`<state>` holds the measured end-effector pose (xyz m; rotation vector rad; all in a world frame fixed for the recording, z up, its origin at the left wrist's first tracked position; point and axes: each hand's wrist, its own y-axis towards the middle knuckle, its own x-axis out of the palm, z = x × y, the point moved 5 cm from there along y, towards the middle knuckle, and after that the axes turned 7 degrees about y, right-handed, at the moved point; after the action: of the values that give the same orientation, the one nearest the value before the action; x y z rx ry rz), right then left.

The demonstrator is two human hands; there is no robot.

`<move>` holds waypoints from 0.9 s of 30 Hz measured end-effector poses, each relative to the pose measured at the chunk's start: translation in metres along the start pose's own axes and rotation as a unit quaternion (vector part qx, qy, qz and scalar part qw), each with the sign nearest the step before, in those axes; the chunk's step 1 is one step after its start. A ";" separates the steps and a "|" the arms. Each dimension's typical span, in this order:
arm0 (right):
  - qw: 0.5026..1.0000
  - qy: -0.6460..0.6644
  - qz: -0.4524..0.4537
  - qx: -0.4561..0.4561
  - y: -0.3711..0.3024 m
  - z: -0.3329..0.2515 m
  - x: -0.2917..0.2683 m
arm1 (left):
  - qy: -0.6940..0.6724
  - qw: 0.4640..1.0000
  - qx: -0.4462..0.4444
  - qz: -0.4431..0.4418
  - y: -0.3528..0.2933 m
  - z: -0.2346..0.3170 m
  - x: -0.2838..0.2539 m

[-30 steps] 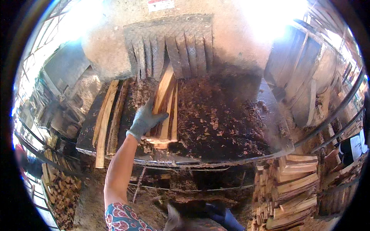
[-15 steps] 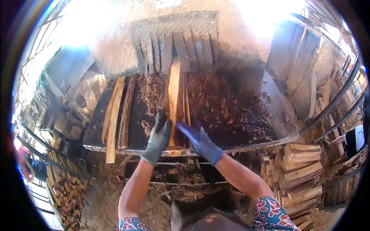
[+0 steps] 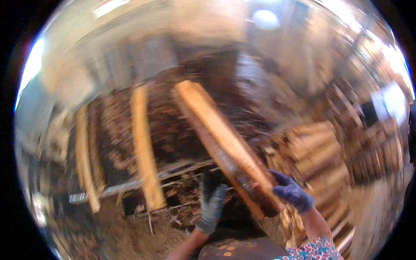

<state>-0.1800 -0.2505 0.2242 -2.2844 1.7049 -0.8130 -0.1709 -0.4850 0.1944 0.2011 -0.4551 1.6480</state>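
Observation:
A thick length of split wood (image 3: 229, 143), bark along its side and pale on its cut face, slants from the table's far middle down to my body. My right hand (image 3: 294, 194), in a blue-purple glove, grips its near end at the right edge. To the left of the wood, my left hand (image 3: 211, 210) in a grey glove is open, fingers spread, apart from it. A flatter pale plank (image 3: 146, 151) lies across the table's front edge, beyond my left hand. Motion blur softens much of the view.
The dark table (image 3: 115, 190) is strewn with bark scraps. On its left lie a pale strip (image 3: 86, 156) and a darker strip (image 3: 96, 151). Hanging flaps (image 3: 123, 60) stand behind. At right is stacked split wood (image 3: 318, 147); farther right, a person (image 3: 388, 108) shows partly.
My view has swung right. The bark-sided wood is now lifted at a slant in my right hand, and my left hand is away from it. The flatter plank now shows separately on the table.

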 end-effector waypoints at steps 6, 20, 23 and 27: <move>0.988 -0.149 -0.015 0.024 -0.009 0.076 -0.051 | 0.064 0.990 -0.086 -0.088 0.022 -0.076 0.073; 0.844 0.297 0.310 -0.322 0.014 0.024 -0.304 | 0.589 0.698 0.361 -0.187 0.054 -0.019 0.225; 0.832 0.302 0.320 -0.338 0.074 0.000 -0.351 | 0.672 0.591 0.445 0.040 0.051 0.061 0.148; 0.877 0.309 0.316 -0.190 0.137 0.029 -0.354 | 0.727 0.621 0.250 0.153 0.051 0.101 0.036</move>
<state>-0.3474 0.0278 0.0258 -1.4871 2.8895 -1.1898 -0.2394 -0.4969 0.2906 -0.8548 1.2993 1.6695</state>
